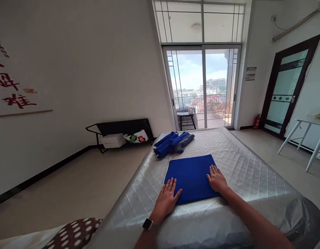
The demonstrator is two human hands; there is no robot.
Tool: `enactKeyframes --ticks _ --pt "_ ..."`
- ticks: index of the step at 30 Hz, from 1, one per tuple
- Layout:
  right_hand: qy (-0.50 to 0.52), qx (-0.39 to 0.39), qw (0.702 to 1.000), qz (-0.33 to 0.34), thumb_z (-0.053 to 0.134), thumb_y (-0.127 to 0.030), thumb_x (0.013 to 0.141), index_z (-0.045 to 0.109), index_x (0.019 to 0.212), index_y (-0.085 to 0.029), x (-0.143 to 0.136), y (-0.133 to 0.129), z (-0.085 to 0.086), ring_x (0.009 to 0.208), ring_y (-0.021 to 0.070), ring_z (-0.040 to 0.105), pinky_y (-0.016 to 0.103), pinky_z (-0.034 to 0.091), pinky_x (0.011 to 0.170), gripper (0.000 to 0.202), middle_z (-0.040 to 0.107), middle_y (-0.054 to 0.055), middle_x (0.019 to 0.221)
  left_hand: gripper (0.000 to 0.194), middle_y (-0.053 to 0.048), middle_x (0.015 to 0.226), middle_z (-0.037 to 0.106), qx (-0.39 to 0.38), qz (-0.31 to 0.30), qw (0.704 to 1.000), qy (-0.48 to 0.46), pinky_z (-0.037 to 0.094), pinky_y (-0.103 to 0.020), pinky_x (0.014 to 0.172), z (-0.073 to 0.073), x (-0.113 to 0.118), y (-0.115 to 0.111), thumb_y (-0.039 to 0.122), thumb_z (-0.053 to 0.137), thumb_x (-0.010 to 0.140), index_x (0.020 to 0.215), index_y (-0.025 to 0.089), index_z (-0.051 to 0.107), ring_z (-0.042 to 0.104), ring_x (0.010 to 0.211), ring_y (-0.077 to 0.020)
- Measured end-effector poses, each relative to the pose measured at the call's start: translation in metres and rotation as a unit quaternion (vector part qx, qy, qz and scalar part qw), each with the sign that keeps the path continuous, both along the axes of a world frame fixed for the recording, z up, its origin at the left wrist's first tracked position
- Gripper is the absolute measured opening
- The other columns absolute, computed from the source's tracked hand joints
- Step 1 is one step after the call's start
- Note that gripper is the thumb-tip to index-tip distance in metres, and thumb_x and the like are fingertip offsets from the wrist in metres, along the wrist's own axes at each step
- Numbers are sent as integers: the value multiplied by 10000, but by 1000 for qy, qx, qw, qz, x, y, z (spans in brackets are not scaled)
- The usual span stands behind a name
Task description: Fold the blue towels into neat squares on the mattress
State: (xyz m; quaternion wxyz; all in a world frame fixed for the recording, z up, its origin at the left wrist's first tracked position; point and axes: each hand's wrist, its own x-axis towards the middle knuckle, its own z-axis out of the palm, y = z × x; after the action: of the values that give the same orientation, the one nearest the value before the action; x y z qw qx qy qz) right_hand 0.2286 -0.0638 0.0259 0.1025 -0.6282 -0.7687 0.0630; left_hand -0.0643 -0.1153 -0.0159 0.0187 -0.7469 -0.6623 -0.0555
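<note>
A flat blue rectangular pad (192,176), perhaps a folded cloth or a cushion, lies on the silvery quilted cover in front of me. My left hand (167,196) rests flat on its near left corner, fingers stretched out; a watch (147,224) is on that wrist. On the right edge of the pad lies my right hand (217,179), also flat with its fingers extended. Neither hand grips anything. Beyond the pad, a crumpled heap of blue and grey cloth (172,142) sits near the far left edge of the cover.
The quilted silver cover (243,173) spreads over a large bed-like surface. To the left, a black rack (120,127) holds white boxes (113,140) and a printed bag (136,137). A brown spotted cloth (74,233) lies at lower left. A white table (312,122) stands at right.
</note>
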Motion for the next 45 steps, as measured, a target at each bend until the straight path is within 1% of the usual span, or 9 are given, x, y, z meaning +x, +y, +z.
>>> enactKeyframes --ticks 12,19,22,27,30,32,35,42,45 --pt "-5 -7 1000 19 238 -402 1053 296 1578 -27 1 -36 -10 1547 248 204 414 192 1256 648 249 165 1655 742 -140 1635 338 40 -11 999 4 267 -488 1242 -5 -1 -6 593 240 1019 1574 113 353 290 1528 -289" --pt "18 -9 1000 16 226 -421 1048 278 1590 -47 1 -35 -10 1551 254 191 438 182 1256 660 228 150 1661 793 -172 1623 346 13 -1 1000 23 272 -483 1242 5 1 -8 616 241 1009 1554 57 377 291 1525 -307" --pt "21 -18 999 16 204 -435 1052 269 1590 -37 1 -35 -9 1552 249 188 422 168 1258 673 221 150 1665 812 -183 1611 371 19 -23 999 19 287 -470 1238 16 24 1 623 180 1016 1539 42 400 316 1516 -299" --pt "15 -20 1000 13 229 -413 1045 260 1586 -11 0 -37 -6 1552 244 187 419 164 1258 675 229 166 1659 764 -152 1616 388 37 -126 991 -19 289 -441 1241 35 104 31 591 137 1033 1545 90 403 315 1519 -265" --pt "6 -17 1000 13 249 -390 1041 272 1578 4 0 -37 -5 1550 245 196 415 171 1256 667 239 177 1655 740 -163 1626 362 10 -135 990 -40 269 -453 1248 36 139 49 563 153 1039 1554 83 382 286 1530 -272" --pt "3 -15 1000 15 255 -386 1040 280 1579 -6 0 -37 -5 1550 242 200 412 175 1254 660 245 173 1655 731 -165 1629 349 -3 -122 992 -44 264 -481 1244 31 143 55 556 153 1038 1561 94 372 278 1533 -284" --pt "5 -16 1000 14 248 -392 1042 270 1584 -12 -1 -37 -5 1552 240 192 408 166 1256 662 239 165 1658 756 -173 1640 315 -9 -92 995 -35 247 -489 1244 23 119 57 578 153 1029 1567 87 356 260 1537 -294" --pt "22 -20 999 15 216 -432 1040 245 1593 -24 1 -34 -11 1555 251 178 428 153 1260 688 206 146 1665 808 -224 1633 293 -20 53 998 -4 244 -460 1236 19 12 52 583 155 1020 1554 1 328 274 1530 -307" --pt "15 -22 999 18 219 -435 1037 251 1595 -34 4 -33 -14 1553 257 186 436 164 1259 688 209 142 1666 801 -228 1624 313 -2 66 998 -3 265 -441 1227 15 -10 51 570 157 1020 1544 -9 337 304 1519 -298"
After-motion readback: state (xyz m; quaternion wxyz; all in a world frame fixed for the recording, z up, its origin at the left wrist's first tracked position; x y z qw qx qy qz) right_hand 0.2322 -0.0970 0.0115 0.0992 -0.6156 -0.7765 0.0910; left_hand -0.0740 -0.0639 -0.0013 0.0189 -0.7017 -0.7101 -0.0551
